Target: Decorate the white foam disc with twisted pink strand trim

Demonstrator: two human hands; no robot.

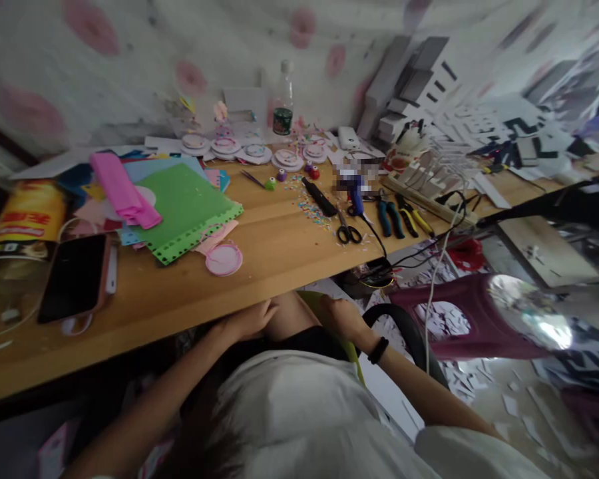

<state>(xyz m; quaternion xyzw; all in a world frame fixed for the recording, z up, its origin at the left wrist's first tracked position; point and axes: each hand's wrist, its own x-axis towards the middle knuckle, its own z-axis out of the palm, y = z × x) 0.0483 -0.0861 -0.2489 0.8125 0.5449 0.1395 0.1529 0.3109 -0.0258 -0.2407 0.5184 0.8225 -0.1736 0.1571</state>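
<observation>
My left hand [252, 319] lies low on my thigh, just below the table's front edge. Its fingers look loosely laid out, with nothing visible in them. To the right, my right hand [343, 319] is curled closed beside the green edge of the seat [352, 359]. The inside of that hand is hidden, so I cannot tell whether it holds anything. A black band [378, 350] circles my right wrist. Both hands are off the tabletop. Nearest on the table are a round pink-rimmed disc [223, 259] and black-handled scissors [348, 231].
On the wooden table [259, 266] lie green foam sheets [184, 206], a pink roll [124, 189], a phone [74, 276], a blue glue gun [357, 198], pliers [390, 216] and a bottle [282, 100]. Cables hang over the right edge near a maroon stool [464, 339]. Paper scraps litter the floor.
</observation>
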